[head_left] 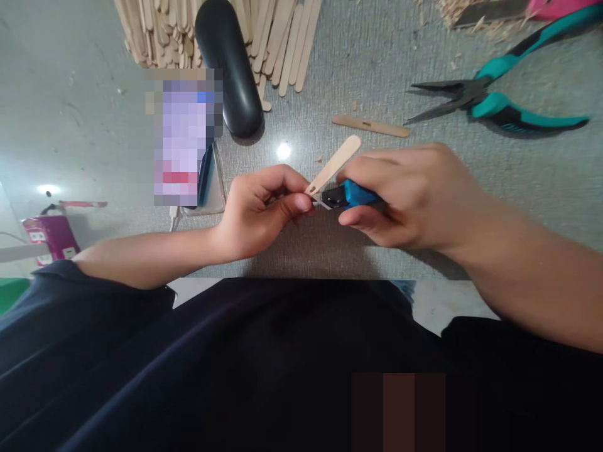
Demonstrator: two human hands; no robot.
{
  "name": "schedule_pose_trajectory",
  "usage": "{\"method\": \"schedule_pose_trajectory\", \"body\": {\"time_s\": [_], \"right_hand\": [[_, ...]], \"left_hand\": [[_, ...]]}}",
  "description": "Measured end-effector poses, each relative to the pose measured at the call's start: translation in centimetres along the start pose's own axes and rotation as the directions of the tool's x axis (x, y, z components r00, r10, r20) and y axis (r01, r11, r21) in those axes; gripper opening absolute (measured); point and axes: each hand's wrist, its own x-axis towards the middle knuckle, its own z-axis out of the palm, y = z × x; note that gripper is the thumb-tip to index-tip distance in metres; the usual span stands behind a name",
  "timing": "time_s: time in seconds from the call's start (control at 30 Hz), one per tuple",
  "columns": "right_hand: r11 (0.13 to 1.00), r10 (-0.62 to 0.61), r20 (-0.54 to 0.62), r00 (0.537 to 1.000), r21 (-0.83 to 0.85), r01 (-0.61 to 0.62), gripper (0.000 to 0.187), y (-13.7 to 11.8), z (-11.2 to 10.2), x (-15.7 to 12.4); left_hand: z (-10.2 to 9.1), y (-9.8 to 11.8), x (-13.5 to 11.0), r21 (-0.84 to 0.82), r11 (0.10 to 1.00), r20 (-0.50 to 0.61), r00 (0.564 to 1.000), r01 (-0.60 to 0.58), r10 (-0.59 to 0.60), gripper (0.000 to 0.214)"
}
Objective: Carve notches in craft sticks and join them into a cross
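My left hand [264,210] pinches the lower end of a flat wooden stick [335,162] that slants up to the right. My right hand [409,194] is wrapped round a blue and black utility knife [346,196], whose short blade meets the stick's lower end just beside my left thumb. Both hands hover over the grey tabletop [518,188], close to its near edge and above my dark-clothed lap.
A heap of wooden sticks [277,44] lies at the back, with a black oblong case [228,66] across it. A cut stick [371,125] lies loose. Teal-handled long-nose pliers [490,103] rest at the right. A phone [210,185] lies left. Wood shavings [459,12] litter the back right.
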Motion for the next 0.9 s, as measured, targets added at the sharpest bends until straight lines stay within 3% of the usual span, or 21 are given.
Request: {"method": "schedule_pose_trajectory", "body": {"time_s": [0.13, 0.3, 0.47, 0.63, 0.83, 0.9], "right_hand": [[0.999, 0.038, -0.001, 0.999, -0.021, -0.038, 0.085, -0.5, 0.3, -0.1], [0.999, -0.035, 0.097, 0.995, 0.035, 0.031, 0.082, -0.5, -0.3, 0.1], [0.993, -0.106, 0.077, 0.991, 0.057, 0.101, 0.082, -0.6, -0.3, -0.2], [0.993, -0.093, 0.089, 0.992, 0.086, 0.085, 0.084, -1.2, -0.2, -0.1], [0.99, -0.139, -0.131, 0.982, 0.016, 0.142, 0.072, -1.5, 0.1, 0.1], [0.993, -0.111, -0.173, 0.979, -0.048, 0.104, 0.07, -1.4, 0.4, 0.0]], "left_hand": [[0.0, 0.1, -0.2, 0.017, 1.0, 0.006, 1.0, 0.021, -0.021, 0.042], [-0.1, 0.4, -0.4, 0.006, 0.996, 0.047, 0.995, 0.086, -0.086, 0.051], [-0.3, 1.2, -0.5, -0.011, 0.991, 0.122, 0.984, 0.136, -0.133, 0.045], [-0.3, 1.3, -0.4, -0.021, 0.992, 0.148, 0.981, 0.127, -0.123, 0.043], [-0.2, 0.9, -0.4, -0.152, 0.979, 0.124, 0.985, 0.139, -0.12, 0.047], [-0.1, 0.8, -0.3, -0.172, 0.972, 0.116, 0.983, 0.16, -0.142, 0.046]]}}
